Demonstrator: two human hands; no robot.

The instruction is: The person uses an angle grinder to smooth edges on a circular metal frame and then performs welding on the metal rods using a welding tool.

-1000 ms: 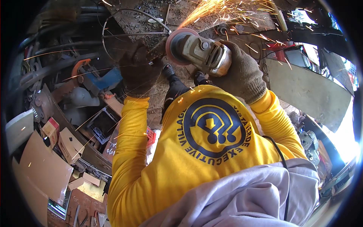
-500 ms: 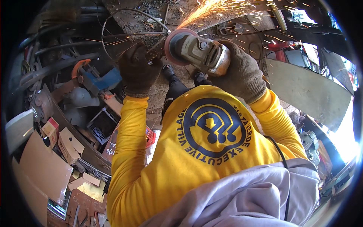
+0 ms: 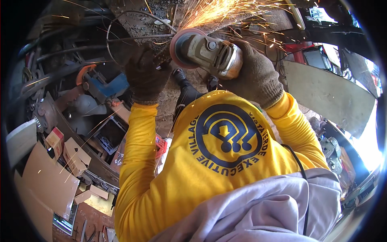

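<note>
My right hand [image 3: 258, 74], in a brown knit glove, is wrapped round the rear body of an angle grinder [image 3: 213, 52]. The grinder's reddish disc [image 3: 174, 50] bears on the end of a thin metal rod frame [image 3: 141, 38], which has a large curved hoop and a straight bar. Orange sparks [image 3: 217, 16] fan out from the contact, away from me and to the right. My left hand [image 3: 147, 74], gloved too, is closed on the near side of the frame, left of the disc. Its fingertips are dark and partly hidden.
To the left are a blue metal tool with an orange part [image 3: 107, 84], a black plastic crate [image 3: 109, 135] and cardboard boxes [image 3: 74, 155]. A large flat panel [image 3: 328, 94] lies at the right. My feet [image 3: 181, 76] are on the floor just below the grinder.
The grinder and its disc have shifted slightly left and toward the far side along the rod frame. The spark spray is wider, with more streaks flying left. Both hands keep their hold.
</note>
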